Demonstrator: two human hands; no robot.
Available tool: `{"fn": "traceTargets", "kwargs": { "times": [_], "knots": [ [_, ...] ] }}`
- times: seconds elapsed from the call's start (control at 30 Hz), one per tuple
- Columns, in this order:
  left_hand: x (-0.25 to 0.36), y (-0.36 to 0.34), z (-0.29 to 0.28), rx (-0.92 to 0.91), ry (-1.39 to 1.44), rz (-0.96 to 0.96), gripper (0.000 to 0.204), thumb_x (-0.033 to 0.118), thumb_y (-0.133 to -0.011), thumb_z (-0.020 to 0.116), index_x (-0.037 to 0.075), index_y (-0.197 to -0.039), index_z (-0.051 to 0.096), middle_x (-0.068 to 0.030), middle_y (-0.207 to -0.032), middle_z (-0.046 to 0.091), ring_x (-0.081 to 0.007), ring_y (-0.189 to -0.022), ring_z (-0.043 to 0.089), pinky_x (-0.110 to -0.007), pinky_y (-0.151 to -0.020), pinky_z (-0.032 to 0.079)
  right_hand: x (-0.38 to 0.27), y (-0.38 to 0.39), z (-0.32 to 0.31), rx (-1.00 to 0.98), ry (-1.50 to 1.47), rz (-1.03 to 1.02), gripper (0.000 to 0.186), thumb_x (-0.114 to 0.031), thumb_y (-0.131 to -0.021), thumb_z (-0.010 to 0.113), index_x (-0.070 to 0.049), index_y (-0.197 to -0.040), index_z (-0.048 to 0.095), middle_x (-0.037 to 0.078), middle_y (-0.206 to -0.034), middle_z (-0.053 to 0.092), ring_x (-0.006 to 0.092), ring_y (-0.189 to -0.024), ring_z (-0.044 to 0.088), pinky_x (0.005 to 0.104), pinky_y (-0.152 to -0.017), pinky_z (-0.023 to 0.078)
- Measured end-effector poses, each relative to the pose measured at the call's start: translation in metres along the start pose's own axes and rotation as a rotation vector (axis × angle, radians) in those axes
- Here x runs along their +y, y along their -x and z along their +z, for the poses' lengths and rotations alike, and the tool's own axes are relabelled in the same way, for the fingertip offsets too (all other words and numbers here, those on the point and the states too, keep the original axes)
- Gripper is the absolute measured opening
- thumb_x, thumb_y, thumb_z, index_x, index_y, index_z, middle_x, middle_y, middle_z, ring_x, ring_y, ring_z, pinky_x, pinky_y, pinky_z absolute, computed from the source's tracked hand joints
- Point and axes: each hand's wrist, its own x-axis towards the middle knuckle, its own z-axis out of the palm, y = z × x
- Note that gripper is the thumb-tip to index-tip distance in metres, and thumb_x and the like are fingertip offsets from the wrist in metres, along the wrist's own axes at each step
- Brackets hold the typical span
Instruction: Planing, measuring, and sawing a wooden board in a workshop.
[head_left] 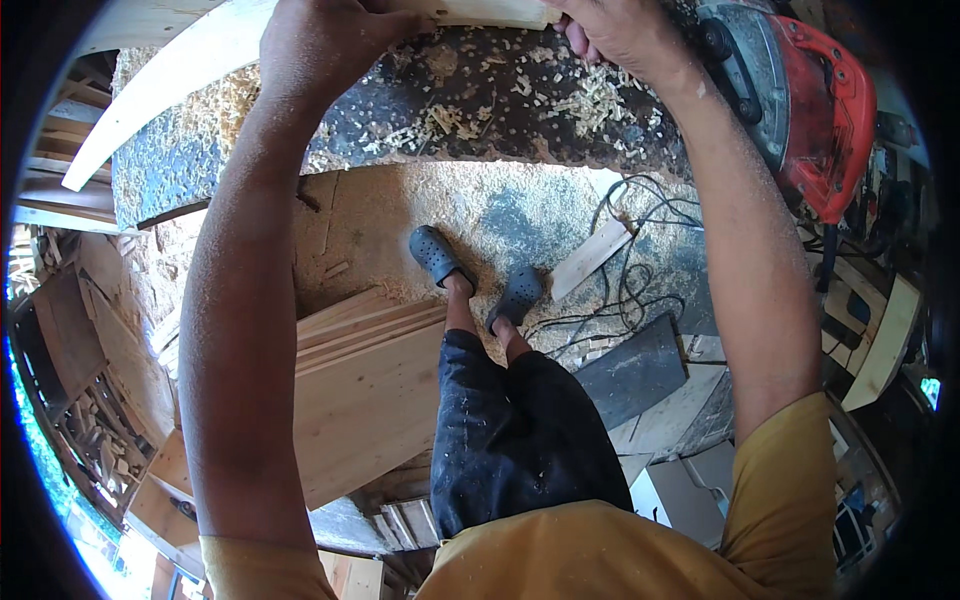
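Observation:
A long pale wooden board (190,85) crosses the top of the view above the dark workbench, its left end tapering to a curved tip. My left hand (325,45) is closed on it, thumb stretched along the near edge, with the other fingers mostly hidden. My right hand (625,40) grips the board's right end, its fingers curled under near the corner. Fine sawdust coats both forearms. Beside my right forearm a red and grey power planer (815,115) rests on the bench's right end.
Shavings cover the dark workbench (400,110). On the floor are a loose black cord (625,285), a short wood offcut (590,260) and a dark flat panel (630,370). Stacked planks (370,400) lie left of my legs. More lumber (70,190) stands at the far left.

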Motion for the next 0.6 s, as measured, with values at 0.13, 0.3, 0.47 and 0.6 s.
{"fn": "traceTargets", "kwargs": {
  "times": [0.13,0.3,0.47,0.6],
  "knots": [
    [-0.024,-0.004,0.011,-0.203,-0.061,-0.181,0.046,0.032,-0.063,0.083,-0.002,-0.089,0.065,-0.0176,-0.084,0.066,-0.0208,-0.076,0.063,-0.036,-0.066,0.050,0.010,0.000,-0.006,-0.095,-0.068,0.040,0.023,-0.018,-0.091,0.058,0.004,-0.097,0.057,0.006,-0.067,0.060,0.0113,-0.045,0.055,0.0252,-0.040,0.045],
    [-0.043,0.013,0.030,0.044,0.028,0.061,0.032,0.033,-0.072,0.081,0.006,-0.084,0.068,-0.0039,-0.073,0.068,-0.0085,-0.066,0.063,-0.027,-0.062,0.053,0.014,-0.001,-0.003,-0.038,0.138,-0.123,0.027,-0.027,-0.089,0.063,-0.001,-0.093,0.055,0.003,-0.065,0.058,0.0070,-0.046,0.051,0.0224,-0.042,0.043],
    [-0.044,0.046,0.025,0.311,0.229,-0.205,0.050,0.030,-0.080,0.073,-0.002,-0.114,0.056,-0.0221,-0.120,0.055,-0.0285,-0.108,0.057,-0.038,-0.090,0.047,0.007,0.005,0.003,-0.006,0.101,-0.021,0.026,-0.025,-0.089,0.062,-0.001,-0.089,0.054,0.004,-0.064,0.057,0.0080,-0.047,0.053,0.0222,-0.041,0.043],
    [-0.056,0.053,0.025,0.375,-0.009,-0.388,0.073,0.029,-0.086,0.061,-0.012,-0.136,0.028,-0.0334,-0.146,0.017,-0.0418,-0.137,0.022,-0.049,-0.112,0.021,0.005,0.007,0.002,0.009,0.080,0.039,0.023,-0.022,-0.089,0.062,0.000,-0.092,0.054,0.003,-0.066,0.056,0.0071,-0.047,0.051,0.0205,-0.041,0.041]
  ]
}}
